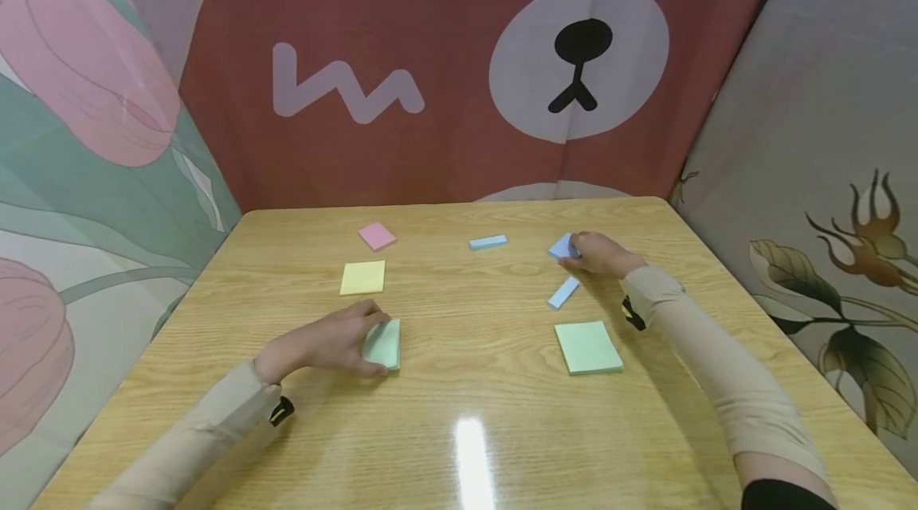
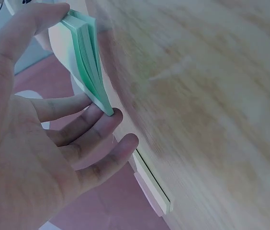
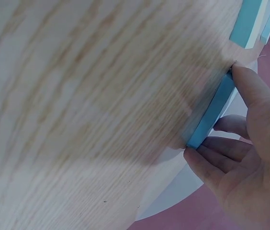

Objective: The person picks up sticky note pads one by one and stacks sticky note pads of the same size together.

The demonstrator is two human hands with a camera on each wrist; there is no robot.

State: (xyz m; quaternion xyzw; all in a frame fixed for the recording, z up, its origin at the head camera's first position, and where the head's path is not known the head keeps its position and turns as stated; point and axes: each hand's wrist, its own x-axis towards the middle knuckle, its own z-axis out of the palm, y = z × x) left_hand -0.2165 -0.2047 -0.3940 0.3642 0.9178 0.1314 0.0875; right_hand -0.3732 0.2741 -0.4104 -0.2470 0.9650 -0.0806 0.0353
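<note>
Left hand point(image 1: 331, 341): curled partway, thumb and fingertips spread to the width of the left green pad point(image 1: 385, 346), which they pinch.
Left green pad: near the middle-left of the bench point(image 1: 423, 422), in front of the yellow pad point(image 1: 362, 278); in the left wrist view its sheets part along one edge. A firm, even squeeze on the whole stack should stop them fanning.
Right hand point(image 1: 604, 254): thumb and fingers bent, pinching the blue pad point(image 1: 561, 246) by opposite edges.
Blue pad: toward the far right of the bench, just beyond the near strip point(image 1: 563, 292); whether it is lifted clear, I cannot tell. Gripping low on the edges, with light and equal pressure, should save the top sheet from peeling.
Near strip: close under the right wrist, so any move is best made with that wrist raised.
Far strip point(image 1: 488, 242): left of the blue pad, well apart.
Right green pad point(image 1: 589, 348): flat, nearer the person; the right forearm wants room beside it.
Pink pad point(image 1: 377, 236): flat, behind the yellow one.
</note>
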